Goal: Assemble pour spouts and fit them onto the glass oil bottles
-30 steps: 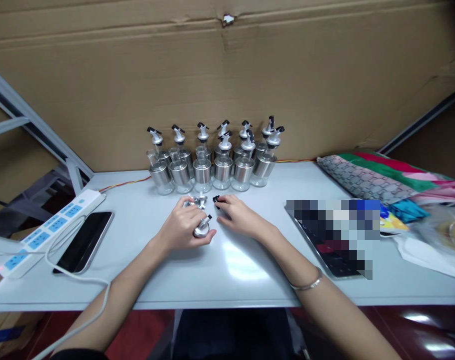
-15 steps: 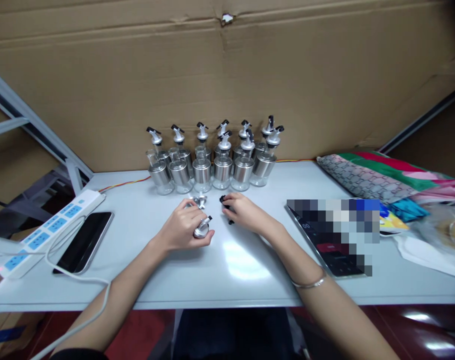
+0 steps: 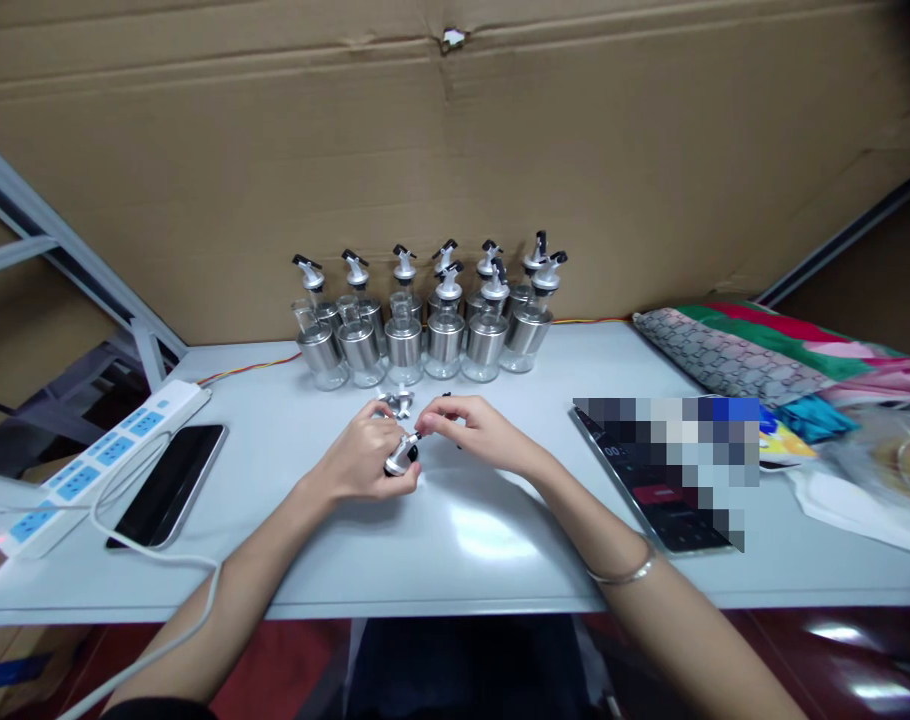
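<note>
My left hand (image 3: 361, 455) is closed around a silver bottle pourer (image 3: 400, 456), its spout pointing up and to the right. My right hand (image 3: 485, 432) pinches a small black cap (image 3: 418, 435) at the tip of that spout; the fingers partly hide it, and whether it is seated I cannot tell. Just beyond my left fingers lie loose silver pourer tops (image 3: 404, 402). Several more black caps (image 3: 447, 396) lie mostly hidden behind my right hand. Glass bottles with steel sleeves (image 3: 405, 348) stand in two rows behind, many topped with silver and black pourers.
On the left lie a white power strip (image 3: 102, 462), a black phone (image 3: 171, 484) and a white cable (image 3: 213, 590) crossing my left forearm. To the right are a tablet-like screen (image 3: 650, 500), partly pixelated, and a colourful cloth bundle (image 3: 770, 345). A cardboard wall (image 3: 275, 180) closes the back.
My right hand has moved left from the black caps to the pourer's spout, bringing a small black cap. The left hand stays put, with the pourer turned slightly.
</note>
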The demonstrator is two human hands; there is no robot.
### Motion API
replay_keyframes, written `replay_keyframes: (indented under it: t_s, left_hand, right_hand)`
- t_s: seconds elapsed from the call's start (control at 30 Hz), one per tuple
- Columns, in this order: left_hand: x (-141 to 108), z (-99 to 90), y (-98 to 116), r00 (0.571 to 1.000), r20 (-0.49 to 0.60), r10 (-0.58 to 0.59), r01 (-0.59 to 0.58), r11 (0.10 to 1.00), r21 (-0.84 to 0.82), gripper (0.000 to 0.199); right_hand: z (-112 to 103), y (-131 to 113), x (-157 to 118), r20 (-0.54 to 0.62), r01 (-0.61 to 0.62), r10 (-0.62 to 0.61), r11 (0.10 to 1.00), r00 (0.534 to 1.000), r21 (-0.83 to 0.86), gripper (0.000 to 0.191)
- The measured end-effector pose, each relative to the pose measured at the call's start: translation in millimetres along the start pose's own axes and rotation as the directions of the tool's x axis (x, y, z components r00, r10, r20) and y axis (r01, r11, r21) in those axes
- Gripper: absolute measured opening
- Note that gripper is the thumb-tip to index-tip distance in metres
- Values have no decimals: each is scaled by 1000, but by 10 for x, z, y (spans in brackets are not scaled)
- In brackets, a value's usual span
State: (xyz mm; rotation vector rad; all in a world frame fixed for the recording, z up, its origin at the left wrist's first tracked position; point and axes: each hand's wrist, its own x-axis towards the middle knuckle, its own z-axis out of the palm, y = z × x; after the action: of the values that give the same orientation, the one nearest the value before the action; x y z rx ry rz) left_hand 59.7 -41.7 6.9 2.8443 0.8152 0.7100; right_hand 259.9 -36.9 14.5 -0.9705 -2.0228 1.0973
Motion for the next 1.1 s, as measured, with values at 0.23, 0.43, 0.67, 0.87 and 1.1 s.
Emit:
replay_keyframes:
  t_s: [0.23, 0.43, 0.67, 0.87, 1.1]
  left_hand:
    - [-4, 28, -18, 999, 27, -45, 44, 998, 44, 18]
    - [2, 54, -10, 999, -8, -49, 50, 998, 50, 15]
    - [0, 55, 0, 997, 2, -73, 73, 995, 61, 10]
    - [4, 45, 7, 998, -14, -59, 59, 997, 57, 8]
    - [45, 32, 64, 990, -140, -10, 28, 992, 124, 8]
  right_hand:
    - [97, -30, -15, 6, 15, -15, 996, 1000, 89, 16]
    - [106, -45, -20, 48, 41, -43, 999, 998, 24, 26]
    - [101, -51, -24, 88, 47, -52, 997, 995, 57, 32]
    - [118, -31, -32, 98, 47, -56, 994, 994, 97, 35]
    - [119, -6, -29, 75, -10, -5, 979, 997, 206, 38]
